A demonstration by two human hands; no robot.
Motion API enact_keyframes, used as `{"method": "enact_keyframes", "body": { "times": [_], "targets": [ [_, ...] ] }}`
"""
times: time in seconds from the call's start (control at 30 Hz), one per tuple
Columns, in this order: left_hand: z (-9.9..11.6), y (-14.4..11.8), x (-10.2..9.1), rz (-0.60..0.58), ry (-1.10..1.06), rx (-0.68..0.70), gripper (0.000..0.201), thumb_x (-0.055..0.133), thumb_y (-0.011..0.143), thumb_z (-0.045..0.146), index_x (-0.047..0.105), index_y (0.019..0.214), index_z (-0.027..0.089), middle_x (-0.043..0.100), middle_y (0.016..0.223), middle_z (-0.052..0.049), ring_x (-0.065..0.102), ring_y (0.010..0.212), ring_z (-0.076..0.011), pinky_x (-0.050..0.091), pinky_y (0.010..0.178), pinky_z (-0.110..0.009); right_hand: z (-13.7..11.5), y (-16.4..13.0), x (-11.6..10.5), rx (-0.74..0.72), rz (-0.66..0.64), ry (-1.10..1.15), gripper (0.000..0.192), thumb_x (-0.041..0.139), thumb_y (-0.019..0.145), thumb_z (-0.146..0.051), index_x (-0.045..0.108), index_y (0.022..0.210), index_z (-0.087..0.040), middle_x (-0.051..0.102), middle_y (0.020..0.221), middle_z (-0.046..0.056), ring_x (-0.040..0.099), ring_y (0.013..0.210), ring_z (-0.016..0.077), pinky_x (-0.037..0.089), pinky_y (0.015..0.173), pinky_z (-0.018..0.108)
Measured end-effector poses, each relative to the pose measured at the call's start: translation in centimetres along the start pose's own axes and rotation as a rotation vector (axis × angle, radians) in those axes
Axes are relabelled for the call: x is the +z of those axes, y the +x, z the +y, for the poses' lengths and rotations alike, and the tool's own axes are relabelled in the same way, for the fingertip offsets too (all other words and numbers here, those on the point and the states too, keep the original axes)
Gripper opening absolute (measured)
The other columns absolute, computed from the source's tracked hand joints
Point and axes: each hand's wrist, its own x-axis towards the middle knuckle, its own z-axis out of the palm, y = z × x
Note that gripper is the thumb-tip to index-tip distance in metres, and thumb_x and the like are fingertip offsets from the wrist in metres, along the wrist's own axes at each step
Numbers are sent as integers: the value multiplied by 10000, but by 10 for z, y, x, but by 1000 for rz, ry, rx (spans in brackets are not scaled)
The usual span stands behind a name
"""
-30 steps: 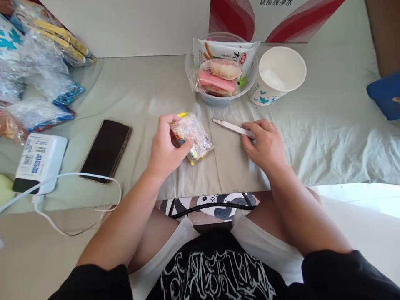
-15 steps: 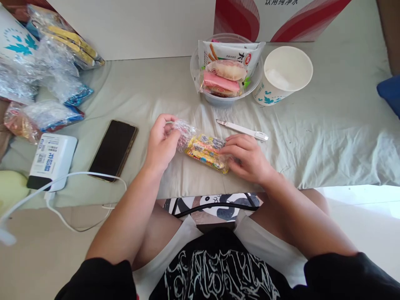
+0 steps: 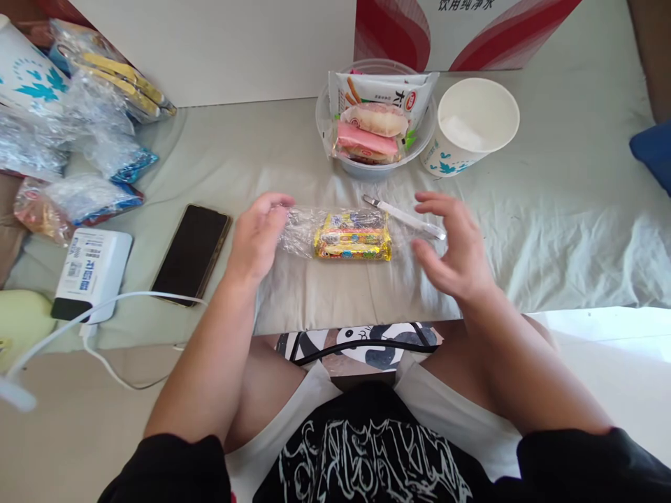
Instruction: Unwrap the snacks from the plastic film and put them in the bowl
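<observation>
One pale green cloth (image 3: 556, 216), wrinkled, spread beneath everything listed. One large white carton (image 3: 235, 52) with red curves, at the far edge. One heap of clear-wrapped packets (image 3: 99, 129), far left, beside a leaf-printed paper cup (image 3: 34, 73) lying tilted. One clear plastic bowl (image 3: 370, 170), far, right of centre, holding snack packets (a pink one among them). One paper cup with blue leaves (image 3: 449, 155), upright, just right of the bowl, something white inside. One yellow packet (image 3: 352, 246) in loose clear wrap, lying flat, near side of the bowl, between two hands. Left hand (image 3: 256, 237): at the wrap's left end, thumb and fingers close together; whether it grips cannot be told. Right hand (image 3: 455, 248): wide, thumb well apart from the fingers, just right of the wrap, holding nothing. One dark phone (image 3: 191, 253), face up, left of the left hand. One white device (image 3: 95, 265) with a white cable (image 3: 137, 293), left of the phone. One slim white tool (image 3: 405, 218), metal-tipped, lying diagonally by the wrap's right end.
</observation>
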Motion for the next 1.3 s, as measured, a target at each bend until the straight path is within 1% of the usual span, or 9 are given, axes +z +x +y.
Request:
{"method": "enact_keyframes", "body": {
  "times": [0.2,0.4,0.5,0.57,0.67,0.83,1.03,1.13,1.3],
  "targets": [
    [18,-6,0,-71,220,119,59,702,833,262,752,848,234,772,869,-18,690,761,-182,572,736,-315,-1,-4,11,-61,-98,-153,161,590,956,-264,741,1006,-240,705,810,60,678,912,259,518,884,434],
    [21,-17,-10,-11,185,348,157,691,877,252,750,1021,230,789,1058,-33,739,885,-172,596,832,-306,-8,-12,-2,-253,90,-65,101,656,930,-175,738,923,-234,732,1052,88,713,978,238,551,851,405],
    [20,-25,-18,-64,196,375,359,756,821,261,724,1175,216,798,1070,-48,699,744,-143,565,694,-285,-14,-17,-11,-293,-3,56,131,621,903,-112,696,908,-219,756,1144,90,738,1043,226,574,884,368],
    [25,-29,-24,-105,208,411,166,729,835,246,758,998,227,796,880,-17,674,683,-140,554,687,-290,-16,-20,-16,-301,-154,151,138,578,899,-114,678,922,-207,783,1081,75,755,970,194,578,831,318],
    [38,-34,-33,-331,158,322,118,678,849,261,726,743,243,748,686,12,686,645,-146,567,689,-288,-17,-21,-19,-216,-449,200,218,505,953,-214,702,1043,-192,788,865,30,734,755,153,532,690,278],
    [46,-33,-38,-1045,-99,-78,228,754,786,383,775,962,239,819,856,-31,761,720,-175,612,675,-292,-17,-20,-9,17,-604,-165,362,440,988,-344,771,1011,-200,725,677,40,624,573,181,367,570,322],
    [33,-17,-18,-262,-53,58,327,716,829,492,716,1028,232,730,876,-40,689,814,-193,579,768,-356,-20,-18,-1,194,-330,-209,430,492,959,-329,693,1309,-180,796,901,66,706,687,217,508,658,358],
    [37,-11,-3,-480,198,137,563,833,728,477,699,1197,197,705,1265,-108,661,1166,-283,540,1035,-441,-21,-17,7,29,-241,-120,537,522,952,-333,591,1454,-155,763,1209,140,745,985,272,593,843,422],
    [43,-7,10,-538,291,124,173,588,927,346,669,902,196,729,1164,-90,683,1064,-249,541,994,-423,-22,-13,32,-237,-344,-87,575,610,915,-417,601,1428,-159,619,1488,174,566,1398,367,464,1179,553]
  ]
}}
